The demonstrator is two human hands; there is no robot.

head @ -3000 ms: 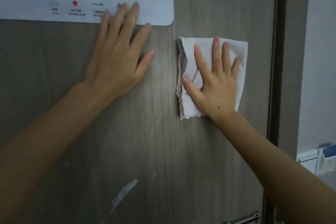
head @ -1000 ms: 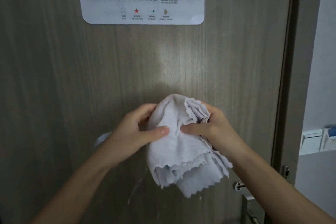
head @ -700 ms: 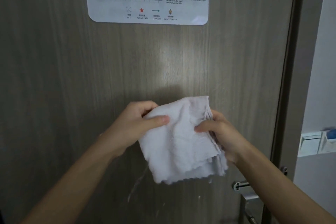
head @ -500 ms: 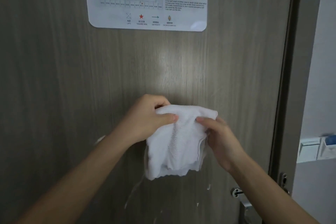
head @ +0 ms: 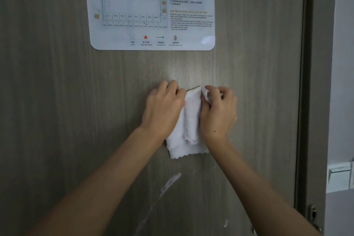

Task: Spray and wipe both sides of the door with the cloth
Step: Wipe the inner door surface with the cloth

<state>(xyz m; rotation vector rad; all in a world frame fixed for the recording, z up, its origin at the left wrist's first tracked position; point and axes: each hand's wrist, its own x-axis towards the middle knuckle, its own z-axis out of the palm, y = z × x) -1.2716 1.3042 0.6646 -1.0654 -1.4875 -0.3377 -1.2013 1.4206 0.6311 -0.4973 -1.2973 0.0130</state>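
Head view: both left hand and right hand curled round folded cloth against door; best refolded flat, clean face outward, before wiping streaks below.

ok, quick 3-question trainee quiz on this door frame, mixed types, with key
1. True or false: the cloth is pressed flat by one open palm.
2. What holds the cloth? A) left hand only B) right hand only C) both hands
3. Fill in: the wet streak on the door lies ____ the cloth.

Key: 1 false; 2 C; 3 below. The fire plan sign hangs above the hands.
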